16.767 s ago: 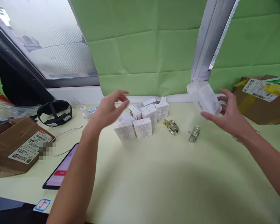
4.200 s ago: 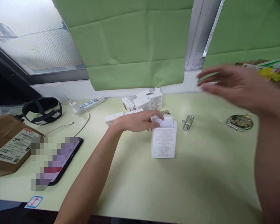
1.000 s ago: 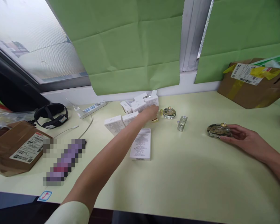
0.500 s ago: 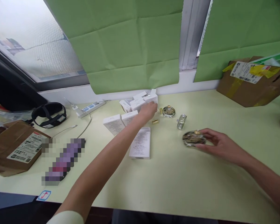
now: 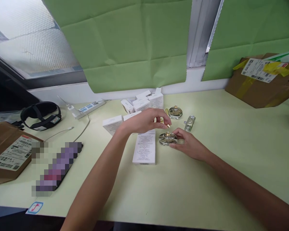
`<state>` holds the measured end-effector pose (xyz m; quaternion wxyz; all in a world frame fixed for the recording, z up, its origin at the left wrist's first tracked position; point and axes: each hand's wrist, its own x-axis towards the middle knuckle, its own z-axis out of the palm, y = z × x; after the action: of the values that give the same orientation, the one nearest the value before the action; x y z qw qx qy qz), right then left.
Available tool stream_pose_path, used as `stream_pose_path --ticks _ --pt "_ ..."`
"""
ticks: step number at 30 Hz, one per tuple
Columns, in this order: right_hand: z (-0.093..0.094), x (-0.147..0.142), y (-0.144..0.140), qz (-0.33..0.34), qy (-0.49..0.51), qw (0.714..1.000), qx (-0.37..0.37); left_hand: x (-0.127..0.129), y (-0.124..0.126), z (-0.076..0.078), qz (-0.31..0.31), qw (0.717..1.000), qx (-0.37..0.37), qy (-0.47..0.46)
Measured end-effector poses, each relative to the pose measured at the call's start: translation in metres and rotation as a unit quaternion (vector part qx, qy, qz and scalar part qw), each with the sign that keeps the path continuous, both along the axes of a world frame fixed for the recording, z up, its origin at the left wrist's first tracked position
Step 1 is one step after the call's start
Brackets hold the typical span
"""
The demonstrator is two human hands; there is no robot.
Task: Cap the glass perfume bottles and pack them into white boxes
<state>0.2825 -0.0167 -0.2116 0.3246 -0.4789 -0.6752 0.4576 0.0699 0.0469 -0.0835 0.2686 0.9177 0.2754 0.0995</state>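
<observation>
My left hand (image 5: pixel 150 120) pinches a small gold cap (image 5: pixel 168 126) just above the neck of a round glass perfume bottle (image 5: pixel 167 139). A small gap seems to separate cap and neck. My right hand (image 5: pixel 191 143) grips that bottle by its right side, fingers behind and thumb in front. Behind it stands another perfume bottle (image 5: pixel 175 112), with a gold cap (image 5: pixel 166 111) beside it. A clear bottle (image 5: pixel 189 123) lies to the right. Below my left hand, a white printed box (image 5: pixel 144 149) lies on the table.
Several white boxes (image 5: pixel 141 105) cluster at the back, with more partly behind my left arm. On the left are a power strip (image 5: pixel 89 109), a black headset (image 5: pixel 41 117), a pixelated phone-like object (image 5: pixel 59 166) and a cardboard box (image 5: pixel 13 154). Another cardboard box (image 5: pixel 260 86) stands back right.
My left hand has come from the white boxes toward me and now holds a gold cap. My right hand has moved left with the perfume bottle, bringing it under the cap.
</observation>
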Motion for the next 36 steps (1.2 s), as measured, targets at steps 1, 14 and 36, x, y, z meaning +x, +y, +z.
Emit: stream_pose_path --ticks 1,14,36 --pt "-0.002 0.0 0.0 -0.001 0.0 1.0 0.001 0.0 0.0 0.0 -0.003 1.0 0.002 0.007" --pt "-0.001 -0.002 -0.019 -0.137 0.034 0.932 0.333 0.0 -0.006 -0.004 -0.015 0.999 0.025 0.046" --pt "0.018 -0.001 -0.033 -0.101 0.107 0.935 0.324 0.015 -0.023 -0.002 -0.078 0.994 -0.068 -0.018"
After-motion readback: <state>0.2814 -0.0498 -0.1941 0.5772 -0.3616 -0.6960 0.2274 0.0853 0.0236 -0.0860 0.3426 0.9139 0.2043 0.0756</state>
